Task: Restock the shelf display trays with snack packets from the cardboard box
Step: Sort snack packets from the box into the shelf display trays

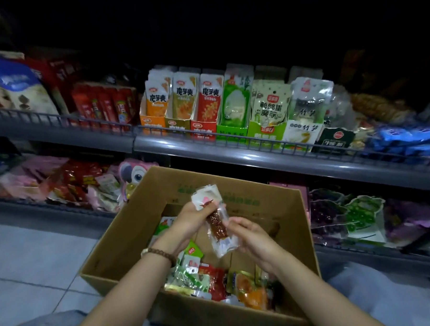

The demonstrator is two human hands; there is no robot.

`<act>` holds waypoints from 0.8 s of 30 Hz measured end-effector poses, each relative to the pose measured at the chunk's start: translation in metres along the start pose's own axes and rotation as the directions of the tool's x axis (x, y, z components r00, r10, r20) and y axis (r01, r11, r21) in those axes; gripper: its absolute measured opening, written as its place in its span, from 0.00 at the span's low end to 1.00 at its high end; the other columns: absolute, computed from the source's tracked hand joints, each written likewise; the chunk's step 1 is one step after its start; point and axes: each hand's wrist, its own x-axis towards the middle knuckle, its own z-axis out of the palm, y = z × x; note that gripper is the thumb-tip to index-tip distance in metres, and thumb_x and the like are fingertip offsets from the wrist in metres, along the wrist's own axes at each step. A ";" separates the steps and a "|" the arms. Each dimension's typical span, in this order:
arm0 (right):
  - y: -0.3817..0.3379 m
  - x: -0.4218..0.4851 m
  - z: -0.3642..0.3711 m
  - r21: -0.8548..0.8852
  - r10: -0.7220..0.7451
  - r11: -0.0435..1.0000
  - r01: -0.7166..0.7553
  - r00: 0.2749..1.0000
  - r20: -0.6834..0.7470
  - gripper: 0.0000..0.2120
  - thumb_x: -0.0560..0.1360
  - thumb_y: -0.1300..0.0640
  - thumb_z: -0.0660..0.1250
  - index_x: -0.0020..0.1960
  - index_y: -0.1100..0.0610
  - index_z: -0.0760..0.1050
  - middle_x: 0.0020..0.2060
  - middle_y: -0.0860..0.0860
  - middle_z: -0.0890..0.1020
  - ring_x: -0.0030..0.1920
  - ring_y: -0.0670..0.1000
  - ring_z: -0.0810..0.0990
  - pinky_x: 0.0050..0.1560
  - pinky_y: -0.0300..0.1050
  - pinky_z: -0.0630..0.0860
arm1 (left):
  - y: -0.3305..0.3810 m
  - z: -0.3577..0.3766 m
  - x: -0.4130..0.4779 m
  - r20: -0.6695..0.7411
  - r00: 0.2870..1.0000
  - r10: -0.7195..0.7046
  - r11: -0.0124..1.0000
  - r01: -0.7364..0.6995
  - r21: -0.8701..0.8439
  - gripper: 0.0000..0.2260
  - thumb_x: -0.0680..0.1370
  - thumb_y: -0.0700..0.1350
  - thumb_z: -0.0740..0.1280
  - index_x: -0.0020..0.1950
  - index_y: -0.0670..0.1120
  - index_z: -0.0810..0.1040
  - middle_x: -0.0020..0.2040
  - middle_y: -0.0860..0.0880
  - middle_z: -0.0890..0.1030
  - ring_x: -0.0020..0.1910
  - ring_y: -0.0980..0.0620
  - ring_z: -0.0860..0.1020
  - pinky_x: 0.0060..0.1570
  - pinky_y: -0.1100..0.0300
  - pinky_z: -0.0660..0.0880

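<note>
Leftmost, red packets (101, 106) stand behind the upper shelf's wire rail (57, 118). Beside them, cardboard display trays (203, 129) hold upright packets, and blue packets (404, 140) lie far right. Lower down, the open cardboard box (108, 245) sits before the lower shelf and hides part of it, with loose packets (215, 282) in its bottom. Above the box, the left hand (187, 221), bead bracelet (164, 255) at the wrist, curls round the top of a clear snack packet (218, 227) showing a red-brown stick. The right hand (250, 235) pinches its lower end.
</note>
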 end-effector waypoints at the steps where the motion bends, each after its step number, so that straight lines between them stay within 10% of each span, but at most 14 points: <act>1: -0.003 -0.002 0.001 0.002 -0.021 1.000 0.021 1.000 0.013 0.17 0.72 0.51 0.71 0.59 0.55 0.77 0.52 0.53 0.84 0.54 0.53 0.81 0.61 0.51 0.74 | 0.003 0.005 -0.002 0.009 1.000 0.019 1.000 -0.019 0.012 0.10 0.76 0.44 0.69 0.53 0.41 0.81 0.48 0.44 0.84 0.46 0.49 0.82 0.43 0.62 0.77; 6: -0.011 -0.007 0.009 0.039 -0.166 0.985 0.167 0.986 -0.030 0.15 0.72 0.55 0.70 0.58 0.56 0.78 0.49 0.54 0.85 0.50 0.52 0.83 0.51 0.42 0.78 | 0.013 0.022 -0.007 -0.025 0.998 0.057 0.998 -0.056 0.013 0.15 0.77 0.50 0.67 0.59 0.44 0.74 0.50 0.49 0.81 0.48 0.52 0.79 0.41 0.64 0.74; 12: -0.016 0.000 0.005 0.009 -0.266 0.961 0.278 0.930 -0.255 0.11 0.72 0.59 0.71 0.54 0.59 0.80 0.49 0.56 0.84 0.53 0.57 0.82 0.58 0.54 0.77 | 0.015 0.031 -0.026 -0.022 0.979 0.201 0.954 -0.190 0.232 0.19 0.80 0.60 0.49 0.68 0.56 0.64 0.67 0.52 0.66 0.65 0.54 0.67 0.68 0.56 0.62; 20: -0.015 -0.003 0.019 -0.147 -0.354 0.930 0.337 0.928 -0.114 0.12 0.80 0.46 0.54 0.56 0.42 0.76 0.58 0.50 0.77 0.59 0.51 0.77 0.51 0.45 0.78 | 0.019 0.028 -0.031 0.132 0.982 0.138 0.990 -0.138 -0.004 0.15 0.79 0.60 0.55 0.61 0.56 0.70 0.59 0.47 0.78 0.55 0.51 0.78 0.55 0.52 0.75; 24: -0.015 -0.007 0.009 -0.214 -0.435 0.887 0.410 0.896 -0.087 0.13 0.81 0.54 0.53 0.54 0.43 0.76 0.53 0.49 0.73 0.58 0.49 0.73 0.57 0.42 0.71 | 0.013 0.025 -0.028 0.115 0.978 0.174 0.985 -0.172 -0.029 0.08 0.79 0.44 0.64 0.54 0.55 0.71 0.54 0.52 0.80 0.47 0.65 0.79 0.42 0.72 0.74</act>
